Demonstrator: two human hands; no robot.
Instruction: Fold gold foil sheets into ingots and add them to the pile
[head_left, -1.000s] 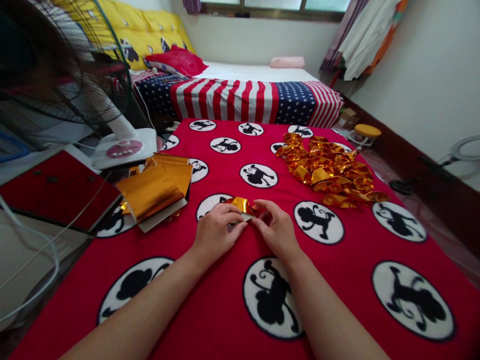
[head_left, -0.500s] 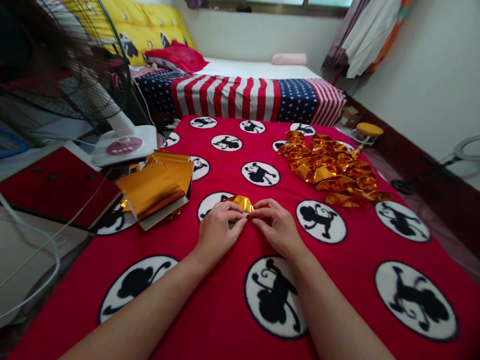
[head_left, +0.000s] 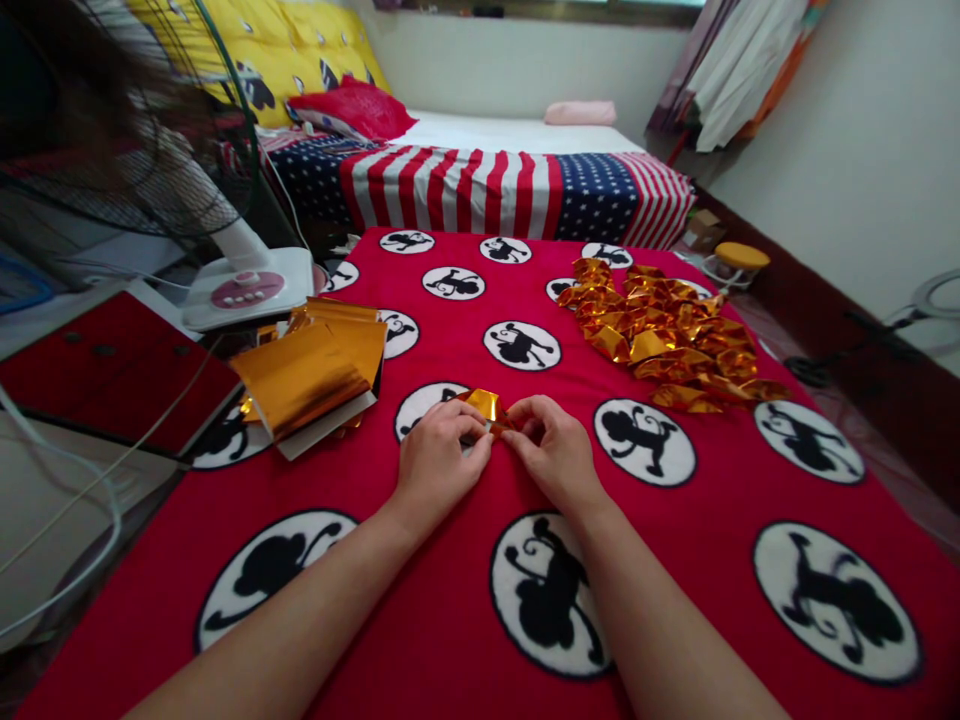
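A small piece of gold foil paper point(head_left: 484, 404) lies on the red blanket with black-and-white monkey circles point(head_left: 675, 560). My left hand point(head_left: 439, 458) is closed on its left side, fingers pressing it down. From the other side, my right hand point(head_left: 551, 450) pinches its right edge with thumb and fingertips. Most of the paper is hidden under my fingers. A stack of flat gold foil sheets point(head_left: 311, 375) sits to the left of my hands. Further back on the right is a pile of folded gold pieces point(head_left: 664, 335).
A white fan base point(head_left: 247, 290) and its dark cage point(head_left: 112, 120) stand at the left, beside a red flat box point(head_left: 105, 370) and white cables point(head_left: 67, 480). A bed with a stars-and-stripes cover point(head_left: 487, 190) lies behind. A yellow-lidded jar point(head_left: 739, 262) sits on the floor at right.
My hands stay on the gold paper; the right fingertips have shifted slightly along its edge. The view has tilted a little downward.
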